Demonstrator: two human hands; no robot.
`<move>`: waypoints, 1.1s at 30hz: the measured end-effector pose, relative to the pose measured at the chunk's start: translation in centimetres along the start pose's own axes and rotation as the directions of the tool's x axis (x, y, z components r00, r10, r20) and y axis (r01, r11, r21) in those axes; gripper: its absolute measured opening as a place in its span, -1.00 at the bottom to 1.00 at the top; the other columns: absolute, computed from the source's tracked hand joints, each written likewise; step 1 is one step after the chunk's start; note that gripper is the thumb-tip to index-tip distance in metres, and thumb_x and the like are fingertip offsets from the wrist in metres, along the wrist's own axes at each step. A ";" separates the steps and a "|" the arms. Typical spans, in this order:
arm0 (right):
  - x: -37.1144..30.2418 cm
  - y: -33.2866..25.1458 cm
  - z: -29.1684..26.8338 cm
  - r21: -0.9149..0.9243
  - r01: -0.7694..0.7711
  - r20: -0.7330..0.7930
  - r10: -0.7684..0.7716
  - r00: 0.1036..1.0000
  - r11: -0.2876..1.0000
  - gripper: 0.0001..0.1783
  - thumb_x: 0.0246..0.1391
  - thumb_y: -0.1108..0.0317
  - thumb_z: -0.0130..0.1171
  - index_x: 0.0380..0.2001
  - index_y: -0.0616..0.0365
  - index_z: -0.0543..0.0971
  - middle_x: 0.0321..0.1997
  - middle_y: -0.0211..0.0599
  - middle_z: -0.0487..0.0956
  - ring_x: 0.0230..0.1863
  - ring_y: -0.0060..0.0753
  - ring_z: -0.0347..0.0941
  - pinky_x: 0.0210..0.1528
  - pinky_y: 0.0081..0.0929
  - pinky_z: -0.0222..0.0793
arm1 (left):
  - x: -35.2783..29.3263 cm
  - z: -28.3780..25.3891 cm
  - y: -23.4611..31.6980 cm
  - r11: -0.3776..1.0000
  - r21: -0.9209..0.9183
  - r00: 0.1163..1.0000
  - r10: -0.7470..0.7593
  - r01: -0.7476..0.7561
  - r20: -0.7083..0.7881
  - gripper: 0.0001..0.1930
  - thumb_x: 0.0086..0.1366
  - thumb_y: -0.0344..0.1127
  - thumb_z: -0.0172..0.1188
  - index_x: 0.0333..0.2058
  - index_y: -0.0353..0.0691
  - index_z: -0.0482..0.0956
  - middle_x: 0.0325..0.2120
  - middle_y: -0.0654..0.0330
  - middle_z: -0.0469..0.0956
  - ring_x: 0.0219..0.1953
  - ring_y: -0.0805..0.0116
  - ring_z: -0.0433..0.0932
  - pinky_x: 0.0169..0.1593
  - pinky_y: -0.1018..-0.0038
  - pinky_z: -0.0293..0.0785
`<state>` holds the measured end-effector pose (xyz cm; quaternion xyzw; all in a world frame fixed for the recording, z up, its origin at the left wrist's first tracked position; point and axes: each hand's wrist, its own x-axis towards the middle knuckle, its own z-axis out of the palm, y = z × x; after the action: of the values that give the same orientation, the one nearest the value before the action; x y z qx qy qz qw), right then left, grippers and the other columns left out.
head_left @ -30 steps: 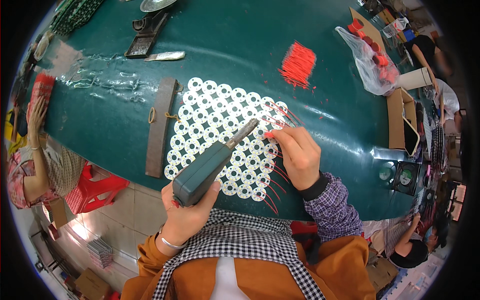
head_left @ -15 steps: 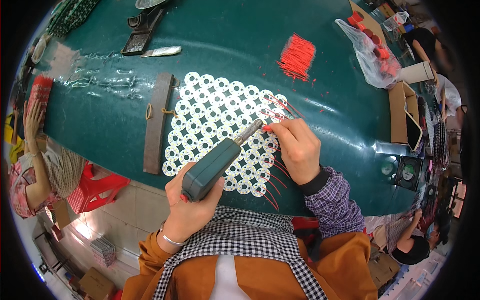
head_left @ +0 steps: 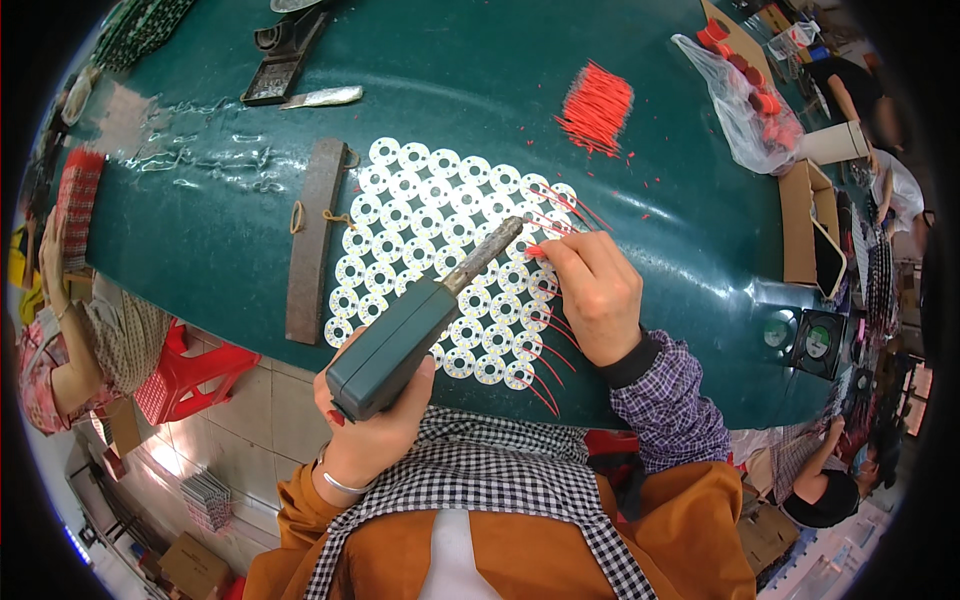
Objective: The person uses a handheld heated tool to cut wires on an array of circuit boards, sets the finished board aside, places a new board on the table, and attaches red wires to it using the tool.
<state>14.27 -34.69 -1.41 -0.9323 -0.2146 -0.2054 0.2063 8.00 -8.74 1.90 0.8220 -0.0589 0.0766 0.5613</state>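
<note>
My left hand point(head_left: 375, 430) is closed round a green soldering gun point(head_left: 390, 350), whose metal barrel points up and right over a sheet of white ring-shaped LED boards point(head_left: 428, 222). Its tip is above the boards near the right side of the sheet, just left of my right hand. My right hand point(head_left: 600, 295) pinches short red wires point(head_left: 536, 251) between thumb and finger at the sheet's right edge. More red wires point(head_left: 546, 393) stick out from boards along that edge. The contact between the pinched wires and the board is too small to make out.
A dark bar point(head_left: 318, 240) lies along the sheet's left side. Farther off are a pile of red wires point(head_left: 595, 108), a black tray point(head_left: 278, 75), and a plastic bag point(head_left: 735, 120) with red spools. A cardboard box point(head_left: 800, 215) stands right; another person's hand point(head_left: 52, 250) is far left.
The soldering gun's tip has lifted away from the pinched wires, and its body has drawn left and toward me with my left hand. My right hand has barely moved.
</note>
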 end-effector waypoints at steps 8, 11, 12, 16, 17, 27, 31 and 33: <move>0.7 -0.9 -0.7 -0.011 0.029 -0.061 -0.030 0.998 1.000 -0.71 -0.12 0.57 0.26 -0.23 0.22 0.65 -0.28 -0.32 0.55 -0.28 -0.24 0.52 -0.26 -0.34 0.43 | -0.5 -0.2 0.1 0.994 -0.049 0.994 -0.104 0.102 -0.042 -0.75 0.12 -0.50 0.43 -0.19 -0.37 0.70 -0.29 0.10 0.69 -0.35 0.36 0.67 -0.23 0.49 0.58; 0.8 -1.3 -0.9 0.016 0.049 -0.066 -0.048 0.997 0.999 -0.69 -0.14 0.59 0.25 -0.23 0.21 0.66 -0.30 -0.33 0.55 -0.27 -0.25 0.52 -0.24 -0.34 0.40 | -0.6 -0.4 0.2 0.990 -0.047 0.991 -0.132 0.131 -0.031 -0.75 0.11 -0.51 0.43 -0.20 -0.39 0.70 -0.30 0.10 0.69 -0.35 0.36 0.68 -0.21 0.50 0.58; 0.8 -1.4 -0.8 0.043 0.038 -0.044 -0.036 0.998 0.998 -0.69 -0.14 0.60 0.25 -0.23 0.21 0.67 -0.31 -0.33 0.56 -0.28 -0.25 0.53 -0.24 -0.34 0.40 | -0.6 -0.4 0.2 0.990 -0.047 0.991 -0.134 0.132 -0.031 -0.75 0.11 -0.51 0.43 -0.20 -0.39 0.70 -0.30 0.10 0.69 -0.35 0.36 0.68 -0.21 0.50 0.58; 0.4 -1.3 -0.3 0.109 -0.008 -0.001 0.008 1.000 0.994 -0.67 -0.16 0.63 0.24 -0.22 0.21 0.67 -0.34 -0.33 0.56 -0.30 -0.26 0.54 -0.28 -0.34 0.43 | -0.8 -0.5 -0.5 0.994 -0.029 0.994 -0.109 0.108 -0.026 -0.75 0.10 -0.52 0.43 -0.21 -0.40 0.69 -0.31 0.11 0.69 -0.35 0.38 0.67 -0.22 0.50 0.57; 0.3 -1.2 -0.2 0.107 -0.010 0.000 0.010 1.000 0.994 -0.67 -0.16 0.63 0.24 -0.22 0.21 0.67 -0.34 -0.33 0.56 -0.30 -0.26 0.54 -0.28 -0.34 0.43 | -0.8 -0.5 -0.6 0.998 0.021 0.998 -0.056 0.056 -0.008 -0.75 0.09 -0.54 0.43 -0.21 -0.41 0.68 -0.31 0.11 0.69 -0.35 0.38 0.67 -0.23 0.50 0.57; 0.5 -1.3 0.2 0.110 -0.023 0.010 0.022 1.000 0.994 -0.68 -0.16 0.64 0.25 -0.23 0.20 0.68 -0.38 -0.31 0.54 -0.36 -0.26 0.54 -0.32 -0.33 0.48 | -0.3 -0.3 -0.3 0.994 -0.067 0.997 -0.082 0.083 0.010 -0.75 0.09 -0.60 0.41 -0.22 -0.43 0.65 -0.35 0.12 0.65 -0.40 0.42 0.61 -0.32 0.53 0.50; 0.4 -1.3 0.2 0.100 -0.020 0.018 0.019 1.000 0.995 -0.68 -0.17 0.64 0.26 -0.24 0.20 0.68 -0.38 -0.31 0.53 -0.36 -0.26 0.54 -0.32 -0.33 0.48 | -0.2 -0.1 -0.2 0.990 -0.100 0.995 -0.096 0.096 0.011 -0.77 0.10 -0.61 0.39 -0.22 -0.42 0.66 -0.36 0.12 0.65 -0.42 0.42 0.61 -0.34 0.53 0.49; 0.4 -1.2 0.2 0.098 -0.017 0.020 0.015 1.000 0.995 -0.68 -0.17 0.63 0.25 -0.24 0.20 0.68 -0.38 -0.31 0.53 -0.36 -0.26 0.54 -0.32 -0.33 0.48 | -0.2 -0.1 -0.2 0.992 -0.102 0.997 -0.078 0.079 0.009 -0.78 0.10 -0.61 0.39 -0.23 -0.42 0.66 -0.36 0.12 0.65 -0.42 0.42 0.61 -0.34 0.54 0.49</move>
<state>14.05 -33.45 -1.03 -0.9247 -0.2188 -0.1841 0.2513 7.85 -8.58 1.69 0.7939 -0.0319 0.0493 0.6052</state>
